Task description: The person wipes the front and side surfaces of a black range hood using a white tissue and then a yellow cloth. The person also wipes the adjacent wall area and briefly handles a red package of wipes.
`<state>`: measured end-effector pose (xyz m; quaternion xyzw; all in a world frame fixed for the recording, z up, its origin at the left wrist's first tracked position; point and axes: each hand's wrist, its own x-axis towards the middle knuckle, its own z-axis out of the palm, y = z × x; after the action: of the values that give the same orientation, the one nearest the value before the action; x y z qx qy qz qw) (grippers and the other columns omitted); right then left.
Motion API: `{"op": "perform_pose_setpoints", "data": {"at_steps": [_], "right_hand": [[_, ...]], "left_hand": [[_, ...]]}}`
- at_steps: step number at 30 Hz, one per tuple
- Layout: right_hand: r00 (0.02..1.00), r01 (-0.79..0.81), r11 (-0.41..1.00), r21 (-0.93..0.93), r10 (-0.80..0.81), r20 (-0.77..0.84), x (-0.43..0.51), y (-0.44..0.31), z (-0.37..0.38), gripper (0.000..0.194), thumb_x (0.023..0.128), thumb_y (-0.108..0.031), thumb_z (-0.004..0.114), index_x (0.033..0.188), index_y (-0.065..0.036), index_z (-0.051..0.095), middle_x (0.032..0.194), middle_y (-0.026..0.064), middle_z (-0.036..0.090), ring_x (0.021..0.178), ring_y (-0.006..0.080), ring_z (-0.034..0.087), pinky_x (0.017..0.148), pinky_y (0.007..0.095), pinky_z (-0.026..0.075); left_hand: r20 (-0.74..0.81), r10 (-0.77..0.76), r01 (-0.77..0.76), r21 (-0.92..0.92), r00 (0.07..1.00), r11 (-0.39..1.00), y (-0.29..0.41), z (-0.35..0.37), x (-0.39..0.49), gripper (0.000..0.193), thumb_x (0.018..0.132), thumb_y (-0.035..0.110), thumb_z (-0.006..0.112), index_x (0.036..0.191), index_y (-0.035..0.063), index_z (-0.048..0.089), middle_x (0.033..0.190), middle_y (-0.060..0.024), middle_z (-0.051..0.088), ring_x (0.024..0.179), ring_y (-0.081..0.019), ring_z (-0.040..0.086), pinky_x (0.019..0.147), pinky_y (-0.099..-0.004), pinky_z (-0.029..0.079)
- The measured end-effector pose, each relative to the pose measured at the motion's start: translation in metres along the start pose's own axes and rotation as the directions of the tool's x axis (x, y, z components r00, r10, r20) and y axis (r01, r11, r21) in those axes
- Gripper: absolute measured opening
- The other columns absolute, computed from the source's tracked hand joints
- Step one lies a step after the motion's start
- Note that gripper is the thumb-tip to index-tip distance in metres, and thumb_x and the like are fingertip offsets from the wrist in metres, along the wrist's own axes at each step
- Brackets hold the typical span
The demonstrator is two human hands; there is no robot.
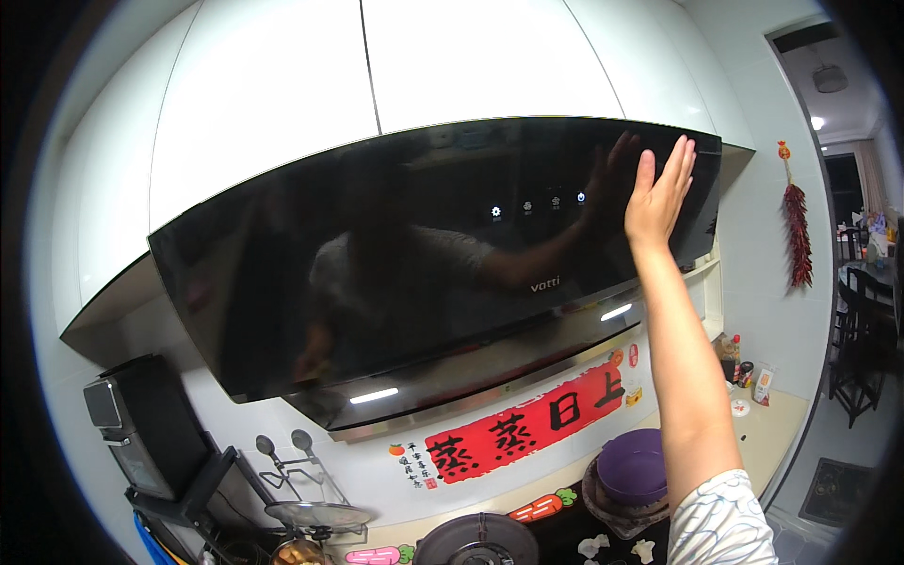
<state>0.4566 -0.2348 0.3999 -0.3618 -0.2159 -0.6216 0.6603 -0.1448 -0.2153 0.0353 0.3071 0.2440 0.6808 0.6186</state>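
My right hand is raised in front of the right end of a black glass range hood of the Vatti make. It holds nothing; the fingers point up and lie close together, with the thumb apart. Whether the palm touches the glass, I cannot tell. Left of the hand, lit touch icons show on the panel, among them a gear icon and a power icon. Two lamps glow under the hood, such as the left lamp. My left hand is out of view.
White wall cabinets hang above the hood. Below, a purple pot and a dark pan stand at the stove. A black oven-like appliance sits on a rack at left. Bottles stand at right, near a doorway and hanging dried chillies.
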Motion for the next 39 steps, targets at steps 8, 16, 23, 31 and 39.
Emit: {"op": "perform_pose_setpoints", "data": {"at_steps": [8,16,23,31,39], "right_hand": [[0.981,0.098,0.99,0.099,-0.113,0.156,-0.014,-0.081,0.034,0.081,0.092,-0.057,0.041,0.143,0.003,0.023,0.149,0.0263,0.02,0.14,0.0409,0.016,0.112,0.0547,0.013],[0.508,0.267,0.288,0.92,-0.853,0.12,-0.112,-0.25,-0.02,0.083,0.082,-0.059,0.051,0.147,-0.013,0.026,0.154,0.0129,0.016,0.144,0.0288,0.012,0.115,0.0441,0.012],[0.685,0.455,0.513,0.728,-0.724,0.082,-0.079,-0.244,0.014,0.086,0.078,-0.055,0.059,0.146,-0.014,0.027,0.154,0.0147,0.019,0.144,0.0292,0.01,0.116,0.0458,0.002],[0.86,0.446,0.879,0.169,-0.473,0.193,-0.003,-0.104,-0.007,0.073,0.089,-0.058,0.045,0.145,-0.012,0.031,0.152,0.0171,0.022,0.142,0.0332,0.017,0.112,0.0547,0.012],[0.756,0.481,0.665,0.571,-0.644,0.113,-0.015,-0.137,-0.059,0.052,0.089,-0.026,0.056,0.135,-0.003,0.045,0.143,0.0194,0.039,0.136,0.0349,0.031,0.111,0.0437,0.022]], "left_hand": [[-0.001,-0.004,0.004,0.031,1.0,1.0,-0.009,0.006,-0.006,0.049,0.086,0.019,0.05,0.132,0.0003,0.046,0.125,-0.0183,0.056,0.109,-0.0326,0.057,0.093,-0.0429,0.047],[0.01,-0.058,0.057,0.081,0.998,0.995,-0.028,0.024,0.004,0.049,0.087,0.019,0.049,0.132,0.0009,0.046,0.124,-0.0172,0.057,0.11,-0.0326,0.056,0.093,-0.0431,0.047],[-0.026,-0.038,0.041,0.142,0.999,0.989,-0.037,0.022,0.003,0.048,0.088,0.02,0.048,0.132,0.0011,0.047,0.123,-0.0162,0.057,0.11,-0.0319,0.056,0.093,-0.0426,0.046],[-0.064,-0.063,0.07,0.115,0.996,0.991,-0.035,0.028,-0.001,0.045,0.09,0.019,0.048,0.131,0.0004,0.047,0.121,-0.0152,0.058,0.108,-0.0307,0.057,0.092,-0.0411,0.047],[0.103,0.172,-0.154,-0.162,0.98,0.975,-0.024,0.034,0.038,0.036,0.095,0.014,0.044,0.129,0.0029,0.048,0.114,-0.0144,0.061,0.1,-0.0284,0.06,0.088,-0.0408,0.05]]}}
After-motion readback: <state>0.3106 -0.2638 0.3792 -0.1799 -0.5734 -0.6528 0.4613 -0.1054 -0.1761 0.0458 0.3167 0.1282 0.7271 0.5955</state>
